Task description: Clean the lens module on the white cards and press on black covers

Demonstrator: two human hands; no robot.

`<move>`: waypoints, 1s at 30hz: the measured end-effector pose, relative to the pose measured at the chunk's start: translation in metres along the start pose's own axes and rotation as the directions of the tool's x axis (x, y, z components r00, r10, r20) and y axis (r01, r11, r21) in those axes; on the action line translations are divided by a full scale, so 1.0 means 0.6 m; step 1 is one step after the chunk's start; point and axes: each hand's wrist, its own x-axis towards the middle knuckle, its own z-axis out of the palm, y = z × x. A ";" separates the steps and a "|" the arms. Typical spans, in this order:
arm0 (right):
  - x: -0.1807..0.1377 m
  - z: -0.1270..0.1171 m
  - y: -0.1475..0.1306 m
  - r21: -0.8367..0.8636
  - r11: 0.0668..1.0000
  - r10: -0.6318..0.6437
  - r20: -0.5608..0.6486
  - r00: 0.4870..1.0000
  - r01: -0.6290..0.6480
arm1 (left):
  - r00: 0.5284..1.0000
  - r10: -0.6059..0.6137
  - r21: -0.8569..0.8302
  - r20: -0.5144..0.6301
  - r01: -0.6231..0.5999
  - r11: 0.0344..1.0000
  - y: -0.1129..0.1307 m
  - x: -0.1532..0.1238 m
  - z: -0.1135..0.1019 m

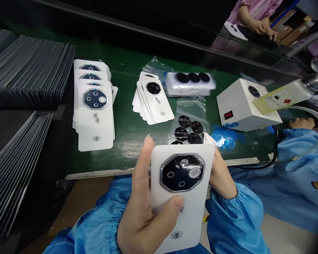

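My left hand (145,211) grips a white phone back cover (190,225), its thumb lying across the front. An octagonal black camera plate with a silver rim and several ring-shaped openings fills the cover's upper part. Behind the cover's right edge is my right hand (222,176), its fingers hidden. A crumpled white piece (210,139), like a cloth or wipe, sticks out by that hand; whether it is held cannot be seen. Just beyond the cover lies a clear bag with several round black lens plates (184,121).
Overlapping white covers (95,121) lie at left, with a smaller fan of covers (159,102) mid-bench. Behind stand bagged lens plates (190,86). At right are a white switch box (246,106), a bottle (283,95) and blue film pieces (225,137). Black trays (29,70) line the left. Co-workers sit nearby.
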 end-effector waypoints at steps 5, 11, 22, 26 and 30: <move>-0.006 -0.002 0.000 0.020 1.000 -0.007 -0.005 1.000 0.008 | 1.000 -0.005 -0.041 0.017 0.006 0.999 0.001 0.001 0.001; -0.007 -0.005 -0.003 0.011 0.999 -0.040 -0.010 0.999 0.040 | 1.000 -0.007 -0.059 0.005 0.007 0.998 -0.002 0.001 0.000; -0.010 -0.006 -0.003 0.000 0.998 -0.057 -0.016 0.998 0.057 | 0.997 -0.076 -0.125 -0.020 0.073 0.990 0.002 0.001 0.003; -0.010 -0.006 -0.003 -0.013 0.998 -0.069 -0.043 0.997 0.069 | 0.999 -0.048 -0.106 -0.010 0.047 0.993 0.003 -0.002 0.005; -0.010 -0.005 -0.004 -0.021 0.997 -0.077 -0.060 0.995 0.076 | 0.998 -0.009 -0.031 -0.054 0.007 0.999 0.003 -0.004 0.006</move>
